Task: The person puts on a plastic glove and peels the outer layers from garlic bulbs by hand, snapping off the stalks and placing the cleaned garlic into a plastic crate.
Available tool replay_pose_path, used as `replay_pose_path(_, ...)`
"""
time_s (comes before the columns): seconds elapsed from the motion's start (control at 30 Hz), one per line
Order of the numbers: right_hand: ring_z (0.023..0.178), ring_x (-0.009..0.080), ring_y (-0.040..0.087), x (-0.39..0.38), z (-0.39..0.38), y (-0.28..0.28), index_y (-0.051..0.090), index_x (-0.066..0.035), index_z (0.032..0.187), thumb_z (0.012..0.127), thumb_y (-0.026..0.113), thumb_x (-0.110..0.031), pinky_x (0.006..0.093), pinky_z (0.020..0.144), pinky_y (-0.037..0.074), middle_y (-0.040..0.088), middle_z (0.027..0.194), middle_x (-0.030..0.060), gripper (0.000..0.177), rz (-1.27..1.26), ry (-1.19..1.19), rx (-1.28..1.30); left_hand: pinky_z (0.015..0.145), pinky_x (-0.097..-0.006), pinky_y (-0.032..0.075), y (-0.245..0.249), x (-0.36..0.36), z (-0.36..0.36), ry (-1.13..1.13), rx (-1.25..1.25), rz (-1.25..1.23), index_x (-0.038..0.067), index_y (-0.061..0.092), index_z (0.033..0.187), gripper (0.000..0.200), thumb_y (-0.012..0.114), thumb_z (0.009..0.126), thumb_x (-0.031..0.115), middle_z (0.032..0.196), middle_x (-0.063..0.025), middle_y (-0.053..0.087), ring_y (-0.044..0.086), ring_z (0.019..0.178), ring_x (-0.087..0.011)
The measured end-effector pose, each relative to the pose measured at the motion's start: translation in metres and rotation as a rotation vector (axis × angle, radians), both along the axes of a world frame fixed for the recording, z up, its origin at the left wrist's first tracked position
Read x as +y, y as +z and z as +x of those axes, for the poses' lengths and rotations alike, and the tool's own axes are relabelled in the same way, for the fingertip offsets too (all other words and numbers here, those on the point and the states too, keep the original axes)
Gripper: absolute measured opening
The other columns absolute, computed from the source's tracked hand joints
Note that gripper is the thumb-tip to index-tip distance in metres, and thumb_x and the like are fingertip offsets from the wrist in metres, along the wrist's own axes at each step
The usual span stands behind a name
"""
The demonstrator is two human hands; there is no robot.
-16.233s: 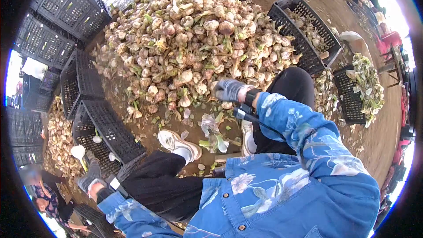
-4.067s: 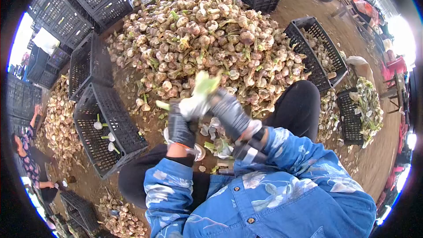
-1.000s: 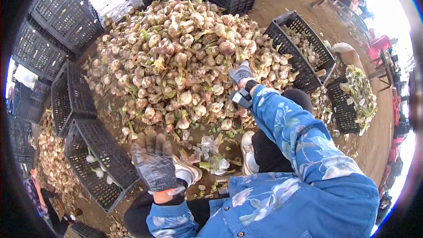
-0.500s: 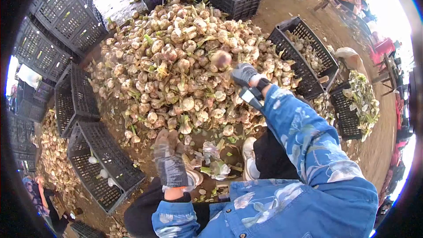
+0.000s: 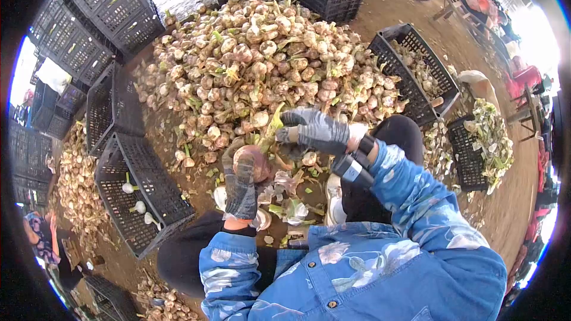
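My left hand, in a grey glove, is closed around a large purplish garlic bulb held low in front of the heap. From its top a yellow-green stalk points up. My right hand, gloved too, has its fingers closed at this stalk; part of the fingers is hidden. Behind both hands rises a big heap of garlic bulbs with dry roots and stems. Loose peeled skins and leaf scraps lie on the ground below, between my shoes.
A tilted black crate with several white garlic bulbs lies at left. Another crate holding garlic stands at right, and a crate heaped with peelings beyond it. Stacked crates rise at back left. A person sits at far left.
My right hand has come back from the heap, down and left, to meet the left hand. A purplish bulb, earlier beside the right hand, is now in my left hand.
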State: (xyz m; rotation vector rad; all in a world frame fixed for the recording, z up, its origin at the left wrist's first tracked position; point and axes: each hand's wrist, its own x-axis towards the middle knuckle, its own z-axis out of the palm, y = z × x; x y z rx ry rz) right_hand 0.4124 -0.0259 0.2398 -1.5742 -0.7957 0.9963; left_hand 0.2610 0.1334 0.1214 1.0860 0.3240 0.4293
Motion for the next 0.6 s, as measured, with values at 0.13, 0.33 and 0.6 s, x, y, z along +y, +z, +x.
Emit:
replay_pose_path(0.13,0.061,0.0089,0.055,0.022,-0.044,-0.016,0.058,-0.001,0.084,0.083,0.058,-0.036,0.0238,0.053,0.045,0.057,0.069,0.0026,0.035,-0.026,-0.234,0.190,0.072,-0.0329,0.052,0.048,-0.014,-0.001,0.155,0.006,-0.054,0.008,0.042,0.121,0.038,0.053,0.087,0.019,0.105,-0.0108,0.053,0.055,0.092,-0.0223)
replay_pose_path(0.33,0.061,0.0116,0.054,0.034,-0.057,-0.027,0.060,0.003,0.083,0.084,0.055,-0.037,0.0292,0.053,0.044,0.059,0.069,0.0075,0.041,-0.020,-0.214,-0.080,0.084,-0.0310,0.043,0.046,-0.006,-0.010,0.239,0.118,0.469,0.006,0.044,0.120,0.039,0.047,0.090,0.032,0.110,-0.0082,0.051,0.050,0.098,-0.0174)
replay_pose_path(0.6,0.068,0.0149,0.057,0.019,-0.054,-0.018,0.059,0.001,0.090,0.087,0.052,-0.024,0.0284,0.062,0.045,0.060,0.074,0.0073,0.026,0.152,-0.067,0.063,0.092,-0.0311,0.036,0.050,-0.007,-0.011,0.140,0.134,0.235,0.006,0.045,0.117,0.040,0.049,0.089,0.034,0.110,-0.0074,0.050,0.046,0.102,-0.0172)
